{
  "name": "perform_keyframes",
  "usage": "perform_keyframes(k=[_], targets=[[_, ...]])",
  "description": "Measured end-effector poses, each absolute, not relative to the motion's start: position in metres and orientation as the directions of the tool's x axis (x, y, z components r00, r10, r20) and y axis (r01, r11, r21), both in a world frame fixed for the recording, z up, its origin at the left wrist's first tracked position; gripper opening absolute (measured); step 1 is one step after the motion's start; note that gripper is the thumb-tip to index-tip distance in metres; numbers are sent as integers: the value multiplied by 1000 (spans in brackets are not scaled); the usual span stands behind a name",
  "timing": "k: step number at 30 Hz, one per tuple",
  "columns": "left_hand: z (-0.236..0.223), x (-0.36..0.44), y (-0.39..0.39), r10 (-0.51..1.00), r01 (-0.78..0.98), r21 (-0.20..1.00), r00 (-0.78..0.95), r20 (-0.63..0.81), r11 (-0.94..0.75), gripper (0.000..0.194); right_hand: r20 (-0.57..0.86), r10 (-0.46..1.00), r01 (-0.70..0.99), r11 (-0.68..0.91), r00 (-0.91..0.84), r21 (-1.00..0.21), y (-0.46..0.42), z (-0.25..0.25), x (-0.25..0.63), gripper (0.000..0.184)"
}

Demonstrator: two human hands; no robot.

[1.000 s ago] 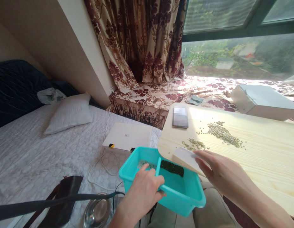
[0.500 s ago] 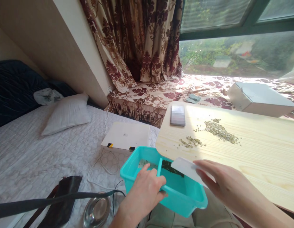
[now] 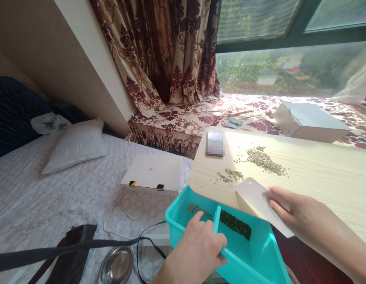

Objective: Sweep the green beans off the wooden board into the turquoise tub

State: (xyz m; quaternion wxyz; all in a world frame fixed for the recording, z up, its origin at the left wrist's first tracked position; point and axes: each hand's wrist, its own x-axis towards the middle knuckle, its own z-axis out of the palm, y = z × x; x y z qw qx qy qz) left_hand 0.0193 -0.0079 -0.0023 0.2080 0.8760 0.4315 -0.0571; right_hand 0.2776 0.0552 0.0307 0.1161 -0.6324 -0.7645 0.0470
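My left hand [image 3: 197,244] is closed over the near rim of a turquoise plastic bin [image 3: 253,260], its index finger reaching inside beside the divider. Dark green beans [image 3: 235,225] lie in the bin's right compartment; a few small bits sit in the left one. Between the fingers of my right hand [image 3: 301,213] is a flat white plastic scraper [image 3: 255,195], tilted at the table's edge above the bin. Beyond it, two patches of greenish-brown beans, a small one [image 3: 230,175] and a larger one [image 3: 267,161], are spread on the wooden table [image 3: 324,177].
A phone-like item [image 3: 215,144] with a blurred screen lies at the table's far left corner. A white box [image 3: 314,122] rests on the window ledge. On the bed are a flat white box [image 3: 153,171], a metal bowl [image 3: 117,266], a cable and a dark strap [image 3: 67,247].
The scraper has gone from over the bin's right compartment up and right to the table's edge. The bin, with my left hand on it, has shifted right and nearer. The view has turned slightly.
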Motion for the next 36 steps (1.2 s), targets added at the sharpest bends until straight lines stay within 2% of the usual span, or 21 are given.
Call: perform_keyframes(k=[2,4,7,12,16,21,24,28,36], targets=[[-1,20,-8,731,780,311,621,-283,-543,26,14,979,949,200,-202,-244,54,30,268,18],[0,20,-8,735,786,300,615,-285,-541,27,-23,977,944,199,-213,-261,56,30,260,18],[2,22,-7,737,788,287,613,-285,-545,27,-17,978,949,199,-210,-245,64,30,251,19],[1,24,-7,724,766,290,640,-256,-574,27,32,978,968,211,-208,-139,83,33,238,20],[-2,25,-8,721,757,291,650,-240,-586,27,-7,983,979,184,-185,-92,91,35,230,20],[-4,23,-8,721,752,290,655,-226,-592,28,-31,969,957,237,-245,-165,93,36,226,19],[-7,22,-8,724,748,293,658,-209,-595,28,-35,973,964,220,-228,-148,96,38,224,20],[-8,21,-9,728,746,294,658,-193,-597,28,-108,977,978,170,-183,-123,99,43,218,19],[-11,20,-7,726,743,291,662,-187,-603,28,-81,960,953,251,-267,-168,97,42,216,23]])
